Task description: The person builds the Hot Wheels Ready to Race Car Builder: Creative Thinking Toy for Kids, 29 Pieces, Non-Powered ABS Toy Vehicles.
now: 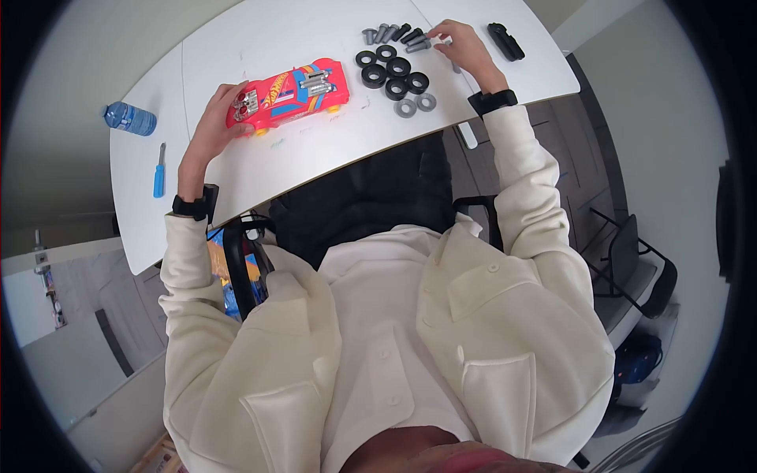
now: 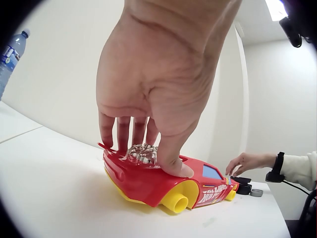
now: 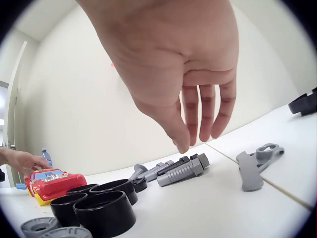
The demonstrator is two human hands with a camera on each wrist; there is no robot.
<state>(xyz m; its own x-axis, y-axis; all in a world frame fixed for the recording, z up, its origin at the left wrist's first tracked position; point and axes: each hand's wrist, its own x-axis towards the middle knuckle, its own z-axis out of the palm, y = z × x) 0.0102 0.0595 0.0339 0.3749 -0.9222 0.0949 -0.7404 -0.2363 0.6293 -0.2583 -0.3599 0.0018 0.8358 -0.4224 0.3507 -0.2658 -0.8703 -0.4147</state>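
A red toy car [image 1: 293, 93] with blue and yellow parts lies on the white table, a chrome engine on top. My left hand [image 1: 213, 124] holds one end of it, thumb [image 2: 177, 167] on the near side above a wheel arch and fingers over the far side. My right hand [image 1: 465, 49] hovers over a row of grey and black plastic bolts, fingers pointing down with nothing between them. Nearest its fingertips lies a grey bolt [image 3: 184, 172]. Beside the bolts, in the right wrist view, is a grey plastic wrench-like piece [image 3: 251, 171].
Several black wheels [image 1: 374, 76] and two grey rings [image 1: 405, 108] lie between the car and my right arm. A black part [image 1: 505, 42] sits at the far right. On the left are a blue-handled screwdriver [image 1: 160, 178] and a water bottle [image 1: 130, 118] near the table edge.
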